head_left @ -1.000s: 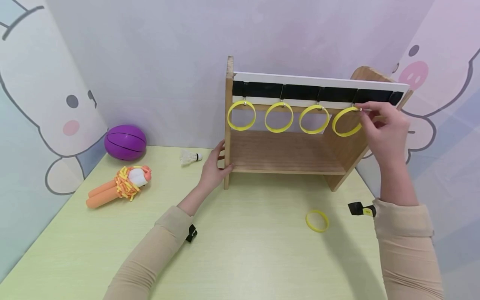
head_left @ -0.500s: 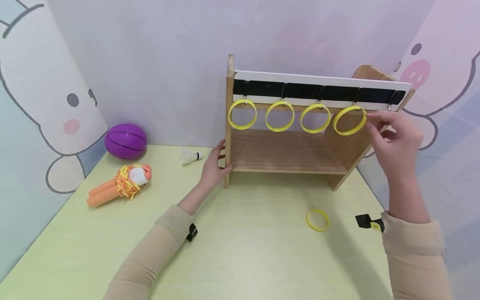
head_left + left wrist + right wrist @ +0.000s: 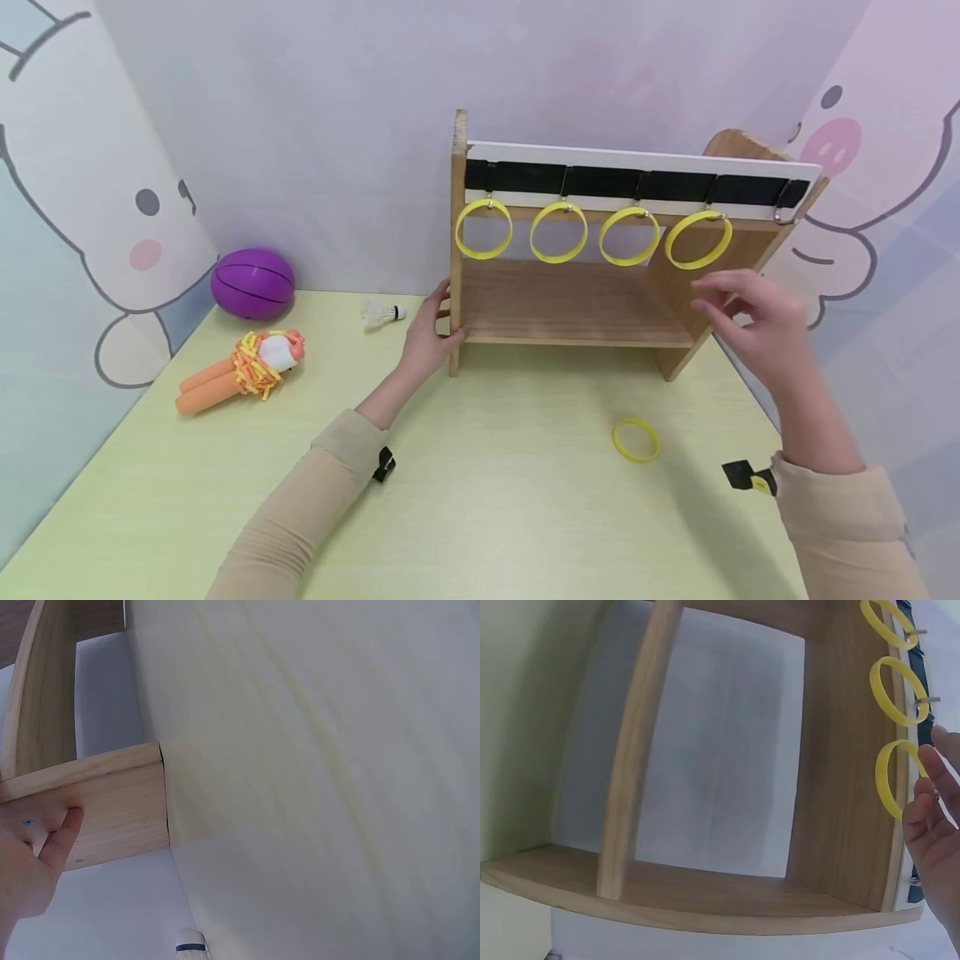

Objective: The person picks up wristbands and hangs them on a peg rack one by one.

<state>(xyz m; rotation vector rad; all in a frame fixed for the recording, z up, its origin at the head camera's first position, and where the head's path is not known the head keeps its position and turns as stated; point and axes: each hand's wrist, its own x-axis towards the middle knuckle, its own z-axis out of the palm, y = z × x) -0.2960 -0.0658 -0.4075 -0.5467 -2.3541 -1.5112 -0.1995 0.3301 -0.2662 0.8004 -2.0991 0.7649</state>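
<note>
My left hand (image 3: 429,340) braces the left side panel of a small wooden shelf (image 3: 570,302); in the left wrist view its thumb (image 3: 66,834) lies straight against the panel's outer face. Several yellow rings (image 3: 700,240) hang from metal hooks on a white strip (image 3: 585,153) across the shelf's top. At the strip's right end one hook (image 3: 784,215) is bare. Just below the rightmost hanging ring, my right hand (image 3: 765,325) holds nothing, fingers loosely curled. Another yellow ring (image 3: 636,440) lies flat on the table in front.
A purple ball (image 3: 253,284) sits at the table's back left corner. In front of it lies an orange toy figure with yellow strands (image 3: 255,367). A shuttlecock (image 3: 381,314) rests left of the shelf. Printed walls stand behind and at both sides.
My right hand has let go of the rightmost hanging ring, drawn right, then come down below it. That ring stays on its hook. The left hand stays on the side panel.
</note>
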